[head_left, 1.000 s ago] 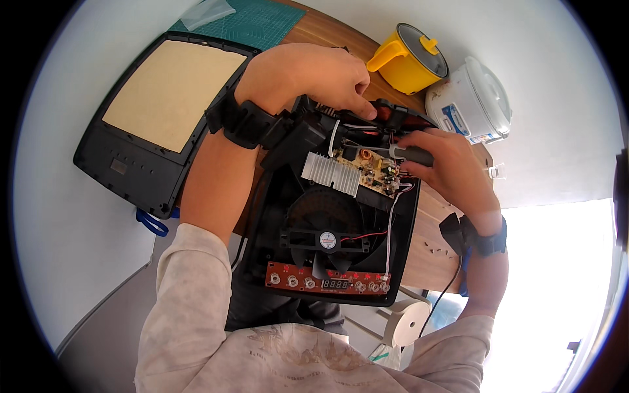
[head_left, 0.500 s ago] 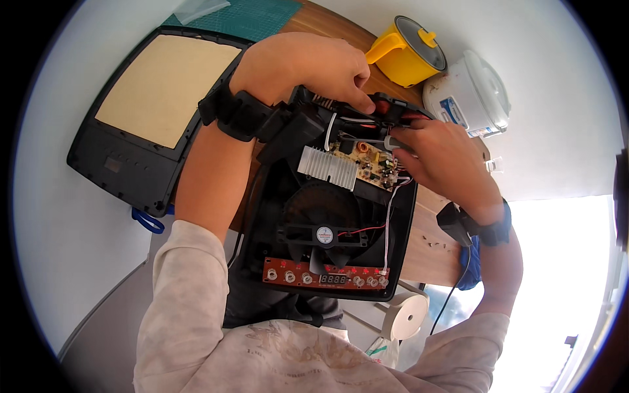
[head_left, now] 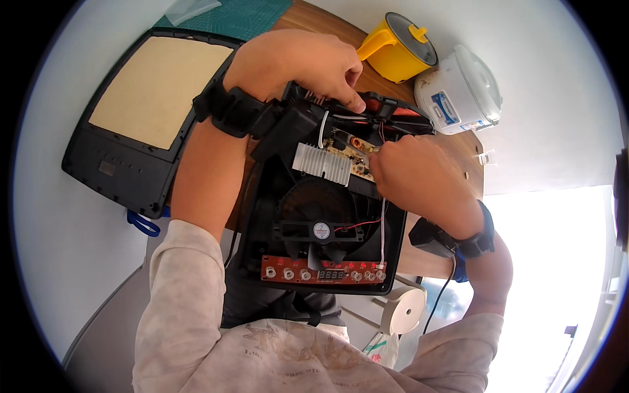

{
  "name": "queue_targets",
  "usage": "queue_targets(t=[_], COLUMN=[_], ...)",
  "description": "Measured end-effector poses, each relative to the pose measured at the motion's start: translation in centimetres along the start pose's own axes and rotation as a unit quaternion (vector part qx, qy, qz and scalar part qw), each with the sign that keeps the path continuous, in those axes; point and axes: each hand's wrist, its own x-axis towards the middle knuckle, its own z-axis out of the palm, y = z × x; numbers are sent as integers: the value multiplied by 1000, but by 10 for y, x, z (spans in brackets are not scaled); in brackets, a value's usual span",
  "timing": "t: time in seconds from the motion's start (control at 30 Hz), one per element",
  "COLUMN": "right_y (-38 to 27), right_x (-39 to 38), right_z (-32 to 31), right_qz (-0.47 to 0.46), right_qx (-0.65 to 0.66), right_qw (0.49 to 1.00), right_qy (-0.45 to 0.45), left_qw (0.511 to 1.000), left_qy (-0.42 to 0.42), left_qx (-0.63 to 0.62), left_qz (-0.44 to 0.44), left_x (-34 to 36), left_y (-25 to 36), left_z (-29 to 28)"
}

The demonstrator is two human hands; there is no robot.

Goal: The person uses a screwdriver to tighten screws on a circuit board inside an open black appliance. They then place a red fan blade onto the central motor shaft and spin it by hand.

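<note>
In front of me lies the opened black base (head_left: 252, 259) of an induction cooker. It holds a fan (head_left: 321, 230), a finned silver heat sink (head_left: 322, 164), a yellowish circuit board (head_left: 359, 168) and a red-brown control board (head_left: 288, 270) along the near edge. My left hand (head_left: 327, 69) pinches the rim of the black coil disc (head_left: 407, 116), tilted up on edge at the far side, wires running from it. My right hand (head_left: 409, 170) is closed over the circuit board's right side around a screwdriver, largely hidden by the fingers.
At left lies the cooker's black top cover (head_left: 85, 154) with a cream sheet on it. A green cutting mat (head_left: 252, 16) is at the far left. A yellow pot (head_left: 393, 56) and a white rice cooker (head_left: 468, 98) stand at the far right. A white stool (head_left: 403, 311) is below the table.
My right hand has moved nearer and slightly left, turning so that its back covers more of the board and the screwdriver. My left hand still grips the coil disc; the whole view has shifted slightly.
</note>
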Motion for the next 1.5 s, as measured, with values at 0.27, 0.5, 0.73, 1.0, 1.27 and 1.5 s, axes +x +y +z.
queue_targets(t=[0.27, 0.5, 0.73, 1.0, 1.27, 1.5], right_y=[16, 29, 36, 31, 37, 40], right_x=[-16, -21, -18, -13, -16, -12], right_z=[7, 9, 18, 26, 32, 34], right_qz=[72, 51, 8, -46, -4, -18], right_qx=[37, 80, 6, 3, 112, 104], right_qw=[994, 987, 978, 953, 962, 960], right_qy=[77, 131, 209, 301, 250, 259], left_qw=[1000, 1000, 1000, 1000, 1000, 1000], left_qy=[-8, -4, 2, -6, -3, 4], left_qx=[-5, -5, -18, 5, 14, 14], left_qz=[-6, -13, -21, -22, -19, -19], left_x=[-1, 0, -1, -2, -2, -2], left_y=[1, 1, 1, 5, 5, 4], left_z=[0, 2, -1, -2, -2, -1])
